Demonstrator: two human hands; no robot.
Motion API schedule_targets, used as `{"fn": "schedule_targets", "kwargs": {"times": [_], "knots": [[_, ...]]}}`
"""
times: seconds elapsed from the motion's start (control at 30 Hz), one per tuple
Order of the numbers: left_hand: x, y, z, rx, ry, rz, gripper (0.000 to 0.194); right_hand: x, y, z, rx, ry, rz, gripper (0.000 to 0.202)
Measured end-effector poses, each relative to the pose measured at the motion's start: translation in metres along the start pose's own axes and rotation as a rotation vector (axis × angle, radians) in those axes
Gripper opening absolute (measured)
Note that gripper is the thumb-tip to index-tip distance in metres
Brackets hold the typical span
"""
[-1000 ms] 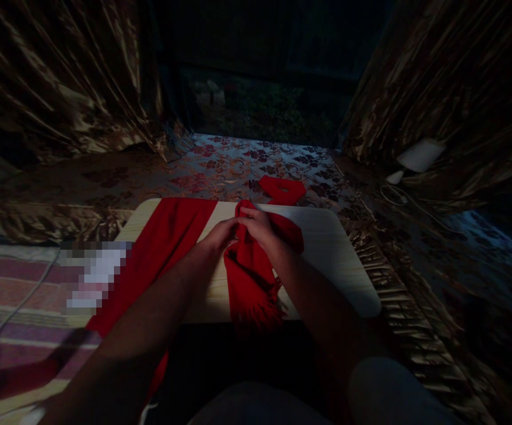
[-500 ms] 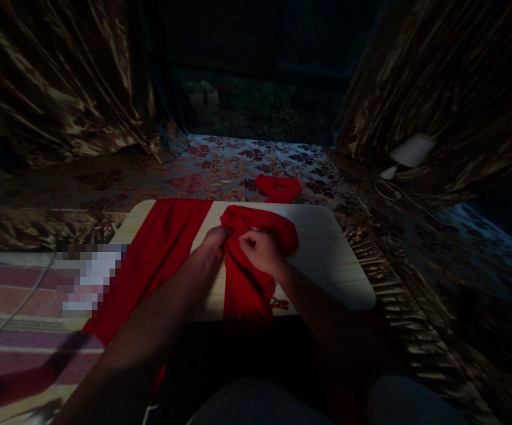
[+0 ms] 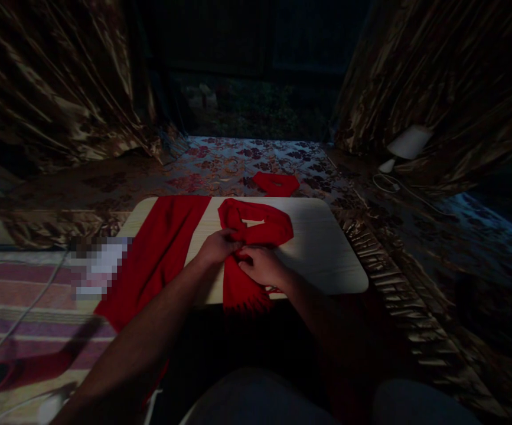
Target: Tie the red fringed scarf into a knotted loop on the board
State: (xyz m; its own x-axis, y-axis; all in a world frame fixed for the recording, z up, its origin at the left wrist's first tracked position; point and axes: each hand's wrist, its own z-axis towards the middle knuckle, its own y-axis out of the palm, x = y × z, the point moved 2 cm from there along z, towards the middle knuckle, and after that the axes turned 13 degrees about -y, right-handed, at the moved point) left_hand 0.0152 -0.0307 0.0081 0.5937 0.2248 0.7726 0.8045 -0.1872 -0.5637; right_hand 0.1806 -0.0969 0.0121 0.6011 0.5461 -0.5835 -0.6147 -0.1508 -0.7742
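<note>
A red fringed scarf (image 3: 277, 234) lies on the small wooden-topped table (image 3: 335, 254), its upper part bent into an open loop. Its fringed end (image 3: 244, 295) hangs over the near edge. My left hand (image 3: 217, 245) pinches the cloth at the left base of the loop. Close beside it, my right hand (image 3: 262, 265) has its fingers closed on the cloth where the loop meets the tail. The hands nearly touch. A flat red cloth (image 3: 167, 236) runs across the table's left side and over its near edge.
Behind the table, another looped red cloth (image 3: 289, 188) lies on the patterned cover (image 3: 233, 159). A white lamp (image 3: 410, 143) with a cord stands at right. At lower left, a red cylindrical object (image 3: 29, 372) and cables rest on striped fabric (image 3: 29, 289). Curtains (image 3: 82, 88) hang either side.
Both hands have moved down the scarf toward me and closer together. The loop now stands open, showing tabletop through it. The view has shifted slightly.
</note>
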Motion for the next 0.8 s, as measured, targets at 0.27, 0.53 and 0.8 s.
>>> {"fn": "schedule_targets", "kwargs": {"times": [0.27,0.53,0.8], "knots": [[0.0,0.026,0.004,-0.182,-0.288,-0.755,0.014,-0.025,-0.004,-0.017,0.051,0.018,-0.088,0.019],[0.016,0.042,-0.012,-0.487,-0.517,-1.224,0.024,-0.054,0.011,-0.05,-0.141,-0.005,0.034,0.033],[0.025,0.04,-0.011,-0.57,-0.564,-1.287,0.039,-0.056,0.002,-0.063,-0.24,-0.032,0.27,0.016]]}}
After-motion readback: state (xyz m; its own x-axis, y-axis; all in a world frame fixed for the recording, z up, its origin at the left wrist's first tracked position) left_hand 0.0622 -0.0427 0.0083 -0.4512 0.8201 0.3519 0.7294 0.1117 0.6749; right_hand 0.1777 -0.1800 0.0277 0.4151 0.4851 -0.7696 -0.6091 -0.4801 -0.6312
